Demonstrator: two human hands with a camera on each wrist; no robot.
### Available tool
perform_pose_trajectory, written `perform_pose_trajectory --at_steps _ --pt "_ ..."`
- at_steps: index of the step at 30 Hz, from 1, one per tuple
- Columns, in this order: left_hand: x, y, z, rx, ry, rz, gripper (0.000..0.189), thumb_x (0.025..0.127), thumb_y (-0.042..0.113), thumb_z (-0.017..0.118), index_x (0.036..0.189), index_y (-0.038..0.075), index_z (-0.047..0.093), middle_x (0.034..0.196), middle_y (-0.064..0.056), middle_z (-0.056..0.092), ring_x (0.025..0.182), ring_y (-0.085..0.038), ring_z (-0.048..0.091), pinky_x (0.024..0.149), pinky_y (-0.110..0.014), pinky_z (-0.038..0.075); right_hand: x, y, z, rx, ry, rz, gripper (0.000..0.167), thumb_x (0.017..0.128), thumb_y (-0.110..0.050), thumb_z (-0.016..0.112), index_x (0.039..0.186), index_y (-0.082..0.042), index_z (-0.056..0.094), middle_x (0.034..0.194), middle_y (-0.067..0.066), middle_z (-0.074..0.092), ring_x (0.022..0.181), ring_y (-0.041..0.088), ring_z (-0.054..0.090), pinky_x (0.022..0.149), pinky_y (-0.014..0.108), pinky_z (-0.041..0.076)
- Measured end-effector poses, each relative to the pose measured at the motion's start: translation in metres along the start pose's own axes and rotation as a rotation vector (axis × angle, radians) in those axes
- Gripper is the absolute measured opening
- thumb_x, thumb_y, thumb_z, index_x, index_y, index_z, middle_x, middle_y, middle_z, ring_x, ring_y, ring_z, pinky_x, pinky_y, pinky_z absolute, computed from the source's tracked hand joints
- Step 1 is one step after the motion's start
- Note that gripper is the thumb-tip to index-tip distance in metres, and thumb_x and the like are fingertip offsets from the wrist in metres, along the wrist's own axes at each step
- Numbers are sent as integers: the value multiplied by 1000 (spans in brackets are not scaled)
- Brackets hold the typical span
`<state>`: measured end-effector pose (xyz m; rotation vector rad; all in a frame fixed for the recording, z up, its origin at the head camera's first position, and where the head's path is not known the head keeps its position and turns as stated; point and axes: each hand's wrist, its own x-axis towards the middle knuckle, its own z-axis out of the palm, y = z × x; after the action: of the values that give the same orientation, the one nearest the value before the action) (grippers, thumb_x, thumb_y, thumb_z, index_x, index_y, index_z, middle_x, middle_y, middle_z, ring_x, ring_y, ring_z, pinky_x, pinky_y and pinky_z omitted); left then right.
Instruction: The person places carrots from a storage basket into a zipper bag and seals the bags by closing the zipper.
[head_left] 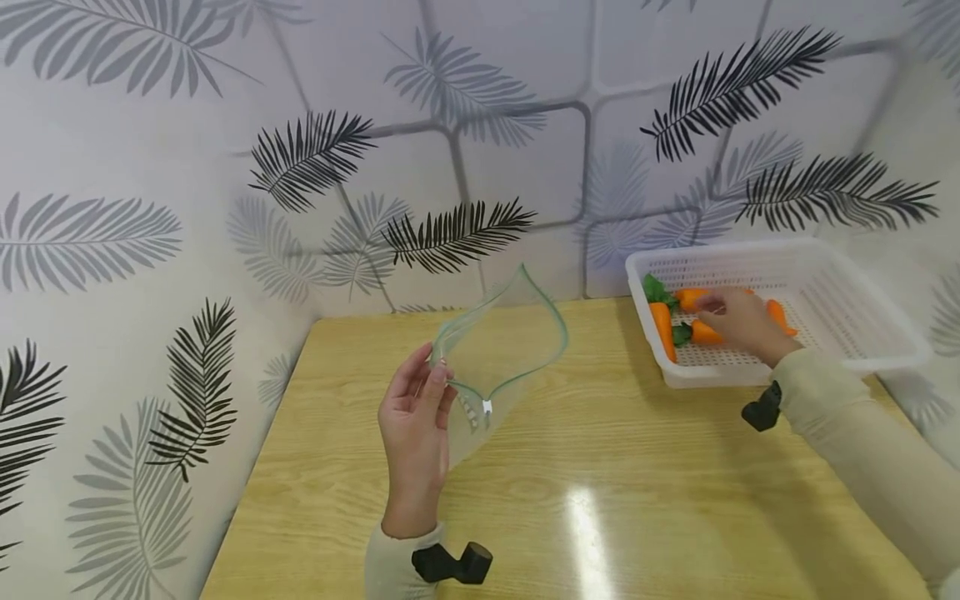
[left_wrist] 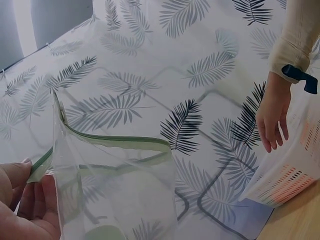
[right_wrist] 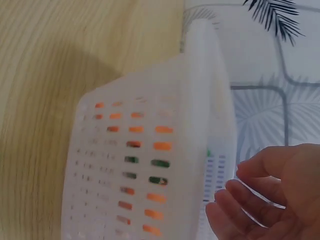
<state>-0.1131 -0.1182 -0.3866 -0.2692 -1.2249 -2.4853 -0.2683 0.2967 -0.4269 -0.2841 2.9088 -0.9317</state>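
My left hand [head_left: 411, 417] pinches the side edge of a clear zip bag [left_wrist: 120, 185] between thumb and fingers. The bag's mouth, rimmed with green zip strips, gapes wide, and a white slider [head_left: 487, 407] sits on its near side. Over at the right, my right hand [head_left: 738, 321] reaches above a white plastic basket [head_left: 750, 247], its fingers loosely bent with nothing between them. Below it lie several orange carrots [head_left: 663, 330] with green leafy tops, gathered in the basket's left part. The hand partly covers some of them in the head view.
The basket stands at the back right of a light wooden table [head_left: 322, 442]. A wall [head_left: 187, 167] with leaf patterns rises directly behind the table. Black camera mounts [head_left: 453, 564] are strapped to both wrists.
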Motion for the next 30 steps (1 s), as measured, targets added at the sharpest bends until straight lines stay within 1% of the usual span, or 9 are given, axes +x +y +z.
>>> perform_pose_trajectory --at_steps 3,5,9,11,15,19,25,27,30 --pt "0 -1 -1 10 3 -5 32 89 -4 57 121 -5 53 93 -7 55 88 -16 59 74 -22 52 6 7 3 -59 -73 -8 36 95 -14 49 124 9 52 121 29 52 105 42 50 84 54 44" --pt "1 -1 -1 10 6 -8 32 89 -3 57 121 -6 53 94 -7 55 88 -16 59 74 -22 52 10 9 5 -104 -109 -18 38 93 -10 51 125 10 50 123 30 50 108 44 49 86 56 42" --pt "0 -2 -1 10 7 -20 34 89 -3 58 122 -6 52 94 -7 54 88 -16 59 74 -22 52 16 11 11 -205 -142 -73 41 87 -4 57 123 13 50 122 31 51 111 46 47 89 58 39" --pt "0 -2 -1 10 7 -26 35 89 -2 59 122 -6 51 94 -7 53 88 -16 58 74 -23 52 18 12 14 -259 -144 -96 40 84 -2 58 122 12 52 120 31 52 109 46 48 89 58 39" --pt "-1 -3 -1 19 9 -34 36 89 -1 60 123 -6 51 94 -7 53 88 -16 58 75 -23 52 22 17 20 -419 -134 -127 37 83 -4 60 118 8 56 116 28 55 105 46 49 88 58 39" --pt "-2 -4 -1 23 14 -45 36 88 -1 60 123 -6 51 94 -7 53 89 -16 58 75 -23 52 25 22 27 -561 -123 -117 35 86 -8 60 118 4 59 114 28 55 103 46 48 86 59 39" --pt "-4 -3 1 29 8 -50 35 89 0 59 123 -5 51 94 -6 54 89 -16 58 76 -24 52 28 32 37 -750 -98 -84 34 90 -9 57 122 0 58 118 29 52 106 48 45 84 62 39" --pt "-4 -4 1 32 7 -52 35 89 0 60 123 -5 52 94 -6 54 89 -16 58 76 -24 52 28 34 40 -796 -97 -73 34 90 -10 57 123 0 56 120 29 51 108 48 44 84 61 40" --pt "-4 -5 1 35 2 -51 35 89 0 60 122 -4 52 94 -6 55 89 -16 58 76 -24 52 30 34 43 -828 -100 -60 35 90 -11 58 122 2 55 121 29 50 108 48 45 81 60 43"
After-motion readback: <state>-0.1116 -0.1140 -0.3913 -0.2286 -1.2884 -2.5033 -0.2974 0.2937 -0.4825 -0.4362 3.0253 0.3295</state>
